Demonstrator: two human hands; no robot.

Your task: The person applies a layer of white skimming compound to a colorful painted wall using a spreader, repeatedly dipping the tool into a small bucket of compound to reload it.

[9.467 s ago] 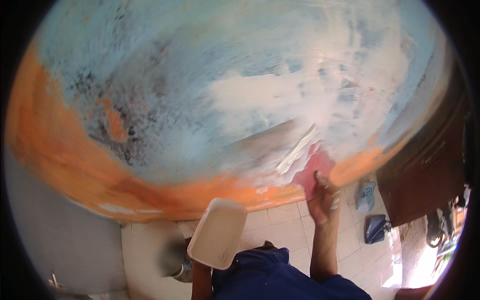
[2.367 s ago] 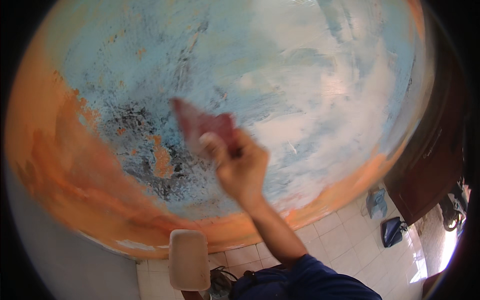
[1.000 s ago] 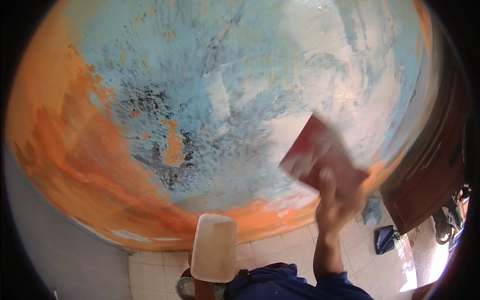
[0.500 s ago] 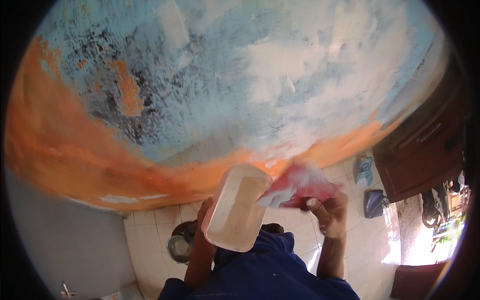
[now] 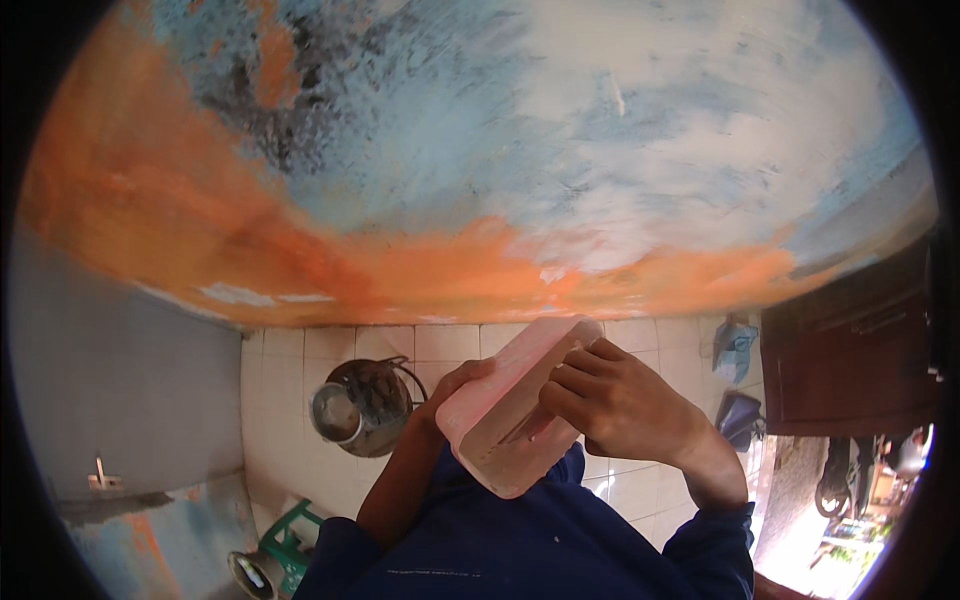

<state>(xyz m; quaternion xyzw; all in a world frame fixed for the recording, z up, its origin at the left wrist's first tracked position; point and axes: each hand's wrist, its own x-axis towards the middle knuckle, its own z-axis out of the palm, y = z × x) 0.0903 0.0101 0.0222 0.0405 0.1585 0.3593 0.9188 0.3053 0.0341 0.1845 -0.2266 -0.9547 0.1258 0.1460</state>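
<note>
My left hand [image 5: 455,385] grips a pink rectangular plastic container [image 5: 485,390] at its left side, holding it tilted above my lap. My right hand [image 5: 600,400] is closed at the container's right side, fingers curled over and into the opening; what they hold is mostly hidden inside. Whitish residue marks the inside and rim. Beyond my hands stands the wall [image 5: 640,130], painted pale blue and white with dark speckled patches and an orange band along its bottom.
A metal bucket [image 5: 365,405] stands on tiles [image 5: 450,340] at left, with a green plastic stool [image 5: 285,540] below it. A grey wall [image 5: 120,370] bounds the left. At right are a dark brown door [image 5: 840,350], a blue bag [image 5: 735,345] and a dark bag [image 5: 738,415].
My right hand has left the wall and moved to the container, and the red scraper has dropped from sight. The container is more tilted. The view shows more floor below the wall.
</note>
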